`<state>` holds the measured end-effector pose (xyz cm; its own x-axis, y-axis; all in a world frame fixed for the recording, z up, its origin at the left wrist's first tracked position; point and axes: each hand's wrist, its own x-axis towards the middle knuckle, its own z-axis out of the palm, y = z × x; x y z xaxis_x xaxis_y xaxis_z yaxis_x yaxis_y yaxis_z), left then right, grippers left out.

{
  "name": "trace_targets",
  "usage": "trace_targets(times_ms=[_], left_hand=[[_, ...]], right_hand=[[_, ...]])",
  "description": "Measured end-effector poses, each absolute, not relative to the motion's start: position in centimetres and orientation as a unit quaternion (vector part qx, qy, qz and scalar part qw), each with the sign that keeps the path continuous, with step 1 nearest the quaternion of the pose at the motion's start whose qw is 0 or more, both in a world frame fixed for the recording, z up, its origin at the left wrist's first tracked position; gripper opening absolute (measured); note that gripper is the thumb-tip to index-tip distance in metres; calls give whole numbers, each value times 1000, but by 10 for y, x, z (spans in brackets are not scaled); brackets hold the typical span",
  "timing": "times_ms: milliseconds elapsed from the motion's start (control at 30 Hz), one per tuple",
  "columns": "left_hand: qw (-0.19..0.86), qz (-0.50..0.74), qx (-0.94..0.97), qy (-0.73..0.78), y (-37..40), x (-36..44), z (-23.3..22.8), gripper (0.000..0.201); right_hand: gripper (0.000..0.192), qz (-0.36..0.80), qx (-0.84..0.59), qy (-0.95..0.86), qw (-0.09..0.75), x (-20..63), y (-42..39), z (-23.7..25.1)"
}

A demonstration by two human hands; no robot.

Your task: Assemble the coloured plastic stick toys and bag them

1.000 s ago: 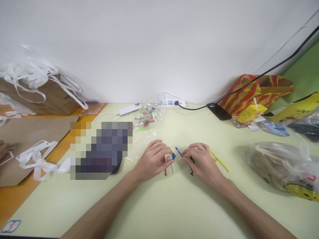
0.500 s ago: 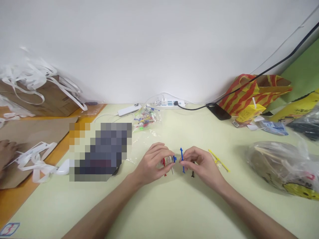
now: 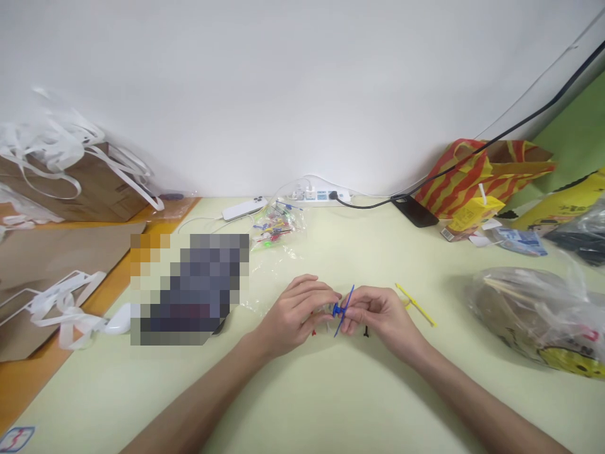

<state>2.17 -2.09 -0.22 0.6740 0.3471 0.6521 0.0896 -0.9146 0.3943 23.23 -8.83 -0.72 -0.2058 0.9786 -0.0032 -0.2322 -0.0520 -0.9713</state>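
Pale table [image 3: 331, 403] with bags [image 3: 534, 315], perhaps cable ties [image 3: 414, 304]

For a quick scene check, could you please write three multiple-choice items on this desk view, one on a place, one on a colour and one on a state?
1. Where does the yellow stick lie?
A. On the table, to the right of the right hand
B. Inside the brown box
C. On the power strip

2. What colour is the thin piece pinched between the two hands?
A. Green
B. Blue
C. White

3. How do the hands stand?
A. Both flat, palms down
B. The left hand raised off the table, the right away
C. Fingertips brought together around the piece

Key: 1 A, it lies on bare table just right of the right hand. 2 B, the piece shows blue at the fingertips. 3 C, both hands meet on it.
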Motion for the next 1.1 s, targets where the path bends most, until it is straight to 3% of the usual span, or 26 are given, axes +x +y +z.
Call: trace_targets(times_ms=[867,967,1100], left_hand=[[176,446,863,161,-43,37,-4,11],[163,452,857,186,-45,40,4,12],[129,425,870,213,-40,38,2,14]], right_hand=[[35,730,-338,-429,411,231,-90,-10],[34,643,-405,-484,434,243,-91,4],[28,253,-582,-578,513,269,-88,15]])
